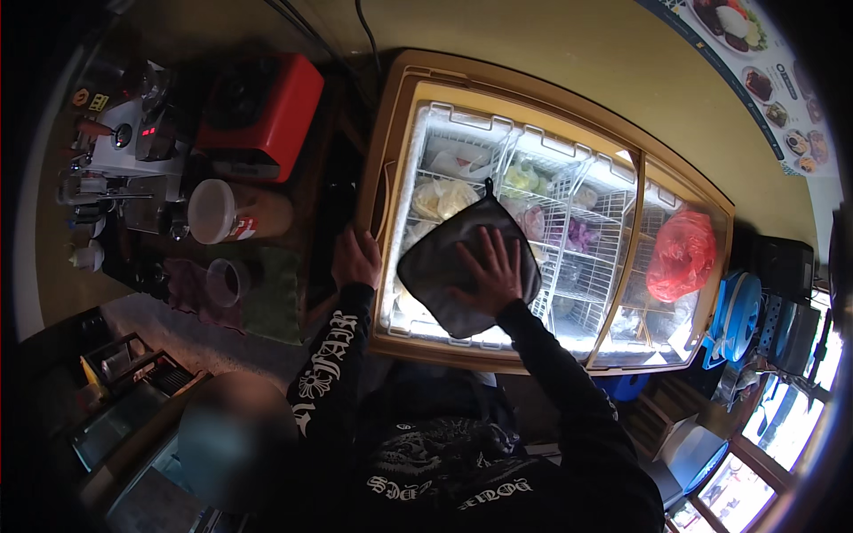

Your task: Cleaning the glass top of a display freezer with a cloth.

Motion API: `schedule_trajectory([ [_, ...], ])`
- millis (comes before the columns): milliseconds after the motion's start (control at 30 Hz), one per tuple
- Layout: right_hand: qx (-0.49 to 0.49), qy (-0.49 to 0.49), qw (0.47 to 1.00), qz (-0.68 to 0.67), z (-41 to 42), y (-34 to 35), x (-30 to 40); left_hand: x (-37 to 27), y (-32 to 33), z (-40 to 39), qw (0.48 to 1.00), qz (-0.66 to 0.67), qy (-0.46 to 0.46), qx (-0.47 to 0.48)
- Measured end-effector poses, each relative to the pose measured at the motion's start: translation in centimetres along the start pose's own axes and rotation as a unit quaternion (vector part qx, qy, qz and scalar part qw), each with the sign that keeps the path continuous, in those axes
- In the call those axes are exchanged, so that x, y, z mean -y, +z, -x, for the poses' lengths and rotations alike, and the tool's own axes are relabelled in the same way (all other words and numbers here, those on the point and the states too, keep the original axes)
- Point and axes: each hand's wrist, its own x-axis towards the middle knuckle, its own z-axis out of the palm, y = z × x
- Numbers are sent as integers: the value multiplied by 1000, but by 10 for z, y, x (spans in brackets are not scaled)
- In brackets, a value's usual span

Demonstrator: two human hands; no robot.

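My right hand [493,273] presses flat, fingers spread, on a dark square pad or folded cloth [433,273] with a hanging loop at its top corner. The pad lies over the left section of a lit chest freezer [400,73]; whether glass is directly beneath it I cannot tell. At the freezer's left rim rests my left hand [358,258], its fingers partly bent. Below the pad show white wire baskets [590,220] holding a bag of pale food [443,198], green produce [526,174] and a purple item [578,236].
Left of the freezer, a counter carries a red appliance [293,120], a lidded plastic tub [263,212] and a clear cup [228,282] on cloths. A red plastic bag [683,256] is at the freezer's right end, near a blue container [738,306]. A blurred person [233,440] is at lower left.
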Motion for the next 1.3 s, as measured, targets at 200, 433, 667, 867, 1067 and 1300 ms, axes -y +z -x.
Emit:
schedule_trajectory([
  [200, -167, 334, 927, 43, -30, -6, -39, -4, -1, -4, 999, 25, 10, 18],
  [433, -6, 57, 998, -19, 30, 2, 15, 0, 2, -5, 999, 31, 11, 12],
  [667, -141, 400, 903, 66, 64, 12, -13, -7, 1, -7, 998, 49, 22, 12],
  [867, -26, 262, 965, 2, 94, -1, 23, 1, -2, -6, 999, 33, 18, 12],
  [1067, -113, 407, 905, 59, 94, 27, 32, -4, 1, -8, 998, 52, 17, 12],
  [1300, -93, 381, 918, 63, 67, -5, -6, -3, 4, -7, 998, 48, 39, -15],
])
